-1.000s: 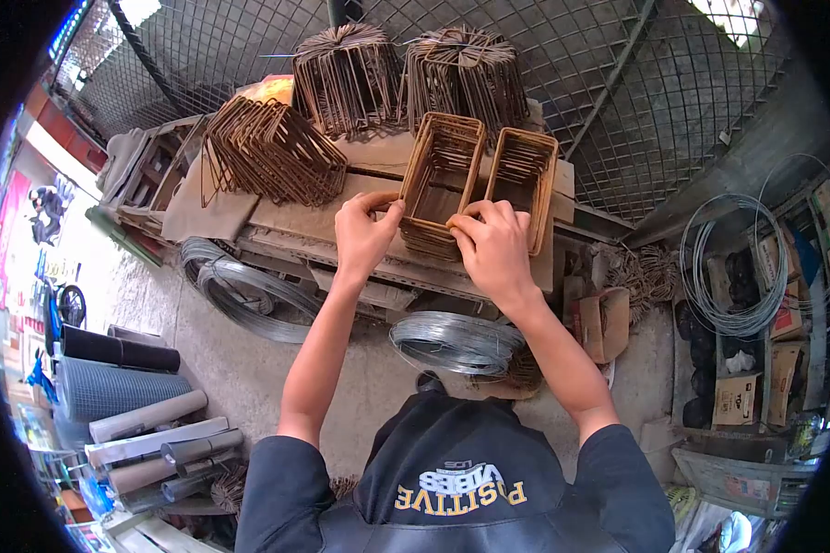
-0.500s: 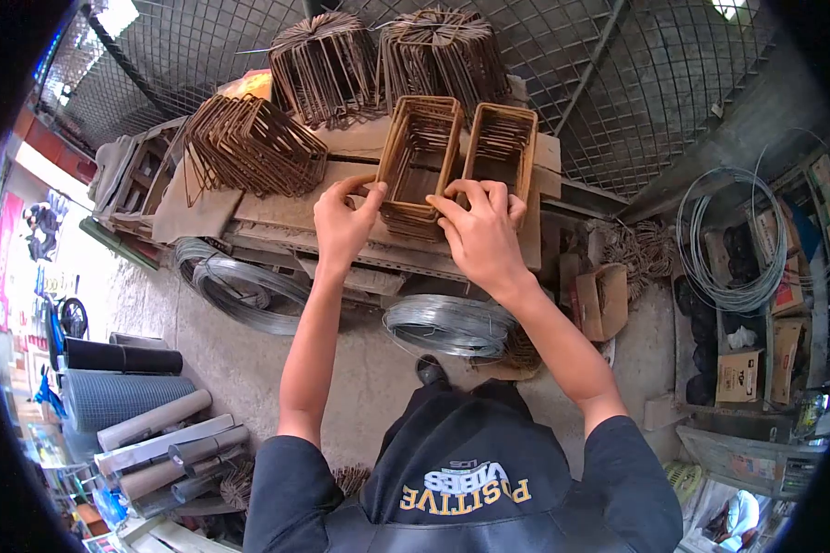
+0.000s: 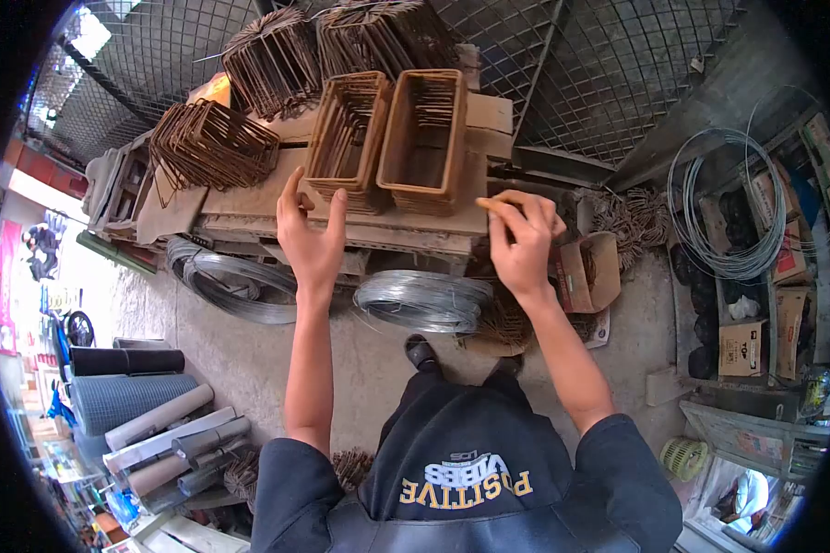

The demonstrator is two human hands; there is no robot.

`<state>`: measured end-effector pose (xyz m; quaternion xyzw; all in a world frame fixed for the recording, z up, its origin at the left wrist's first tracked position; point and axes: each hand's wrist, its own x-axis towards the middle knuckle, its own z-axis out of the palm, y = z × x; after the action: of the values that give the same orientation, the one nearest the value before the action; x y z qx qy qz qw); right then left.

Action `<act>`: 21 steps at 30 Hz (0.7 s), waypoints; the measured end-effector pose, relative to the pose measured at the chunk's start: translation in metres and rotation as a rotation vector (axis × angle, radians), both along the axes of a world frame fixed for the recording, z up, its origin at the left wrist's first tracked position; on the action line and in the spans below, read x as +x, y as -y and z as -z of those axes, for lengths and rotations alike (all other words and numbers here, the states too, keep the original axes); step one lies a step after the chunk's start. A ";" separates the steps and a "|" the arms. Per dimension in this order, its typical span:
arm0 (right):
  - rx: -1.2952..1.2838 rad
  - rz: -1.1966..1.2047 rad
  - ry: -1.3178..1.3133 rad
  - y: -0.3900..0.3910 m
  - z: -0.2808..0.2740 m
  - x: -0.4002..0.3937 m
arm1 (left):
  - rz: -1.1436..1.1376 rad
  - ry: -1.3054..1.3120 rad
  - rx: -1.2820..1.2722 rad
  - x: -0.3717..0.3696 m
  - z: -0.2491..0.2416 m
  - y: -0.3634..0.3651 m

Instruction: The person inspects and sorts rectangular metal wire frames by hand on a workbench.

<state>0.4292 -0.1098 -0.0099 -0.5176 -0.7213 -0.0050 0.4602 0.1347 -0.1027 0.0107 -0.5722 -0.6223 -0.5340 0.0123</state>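
Two stacks of rusty rectangular wire frames stand side by side on the wooden bench [image 3: 341,235], the left stack [image 3: 349,129] leaning a little and the right stack [image 3: 422,138] next to it. My left hand [image 3: 312,235] is just in front of the left stack, thumb and fingers apart, with nothing in it. To the right of the right stack, clear of it, my right hand [image 3: 524,240] has its thumb and fingers apart. A small yellowish tip shows at its forefinger; what it is I cannot make out.
More rusty frames lie at the bench's left [image 3: 212,147], and darker bundles [image 3: 272,64] stand behind. Silvery wire coils [image 3: 424,300] sit below the front edge. Mesh rolls [image 3: 134,401] lie at lower left; a wire coil [image 3: 729,203] hangs at right.
Both hands have come off the frames and moved apart. The right stack now stands wider and beside the left one. The whole view has shifted, with the bench further left.
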 end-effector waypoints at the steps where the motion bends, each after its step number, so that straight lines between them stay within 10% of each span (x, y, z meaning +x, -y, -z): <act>1: -0.016 0.053 -0.042 0.002 0.016 0.021 | -0.001 -0.003 -0.006 0.016 0.000 0.010; 13: -0.755 0.290 -0.398 0.087 0.253 0.280 | 0.330 0.235 -0.379 0.251 0.110 0.103; 21: -1.088 0.487 -0.271 0.144 0.349 0.309 | 0.541 0.267 -0.821 0.336 0.250 0.121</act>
<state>0.7385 -0.2535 -0.3584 -0.8246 -0.4162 0.3249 0.2032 0.4705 -0.2238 -0.2397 -0.5974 -0.6065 -0.2979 -0.4319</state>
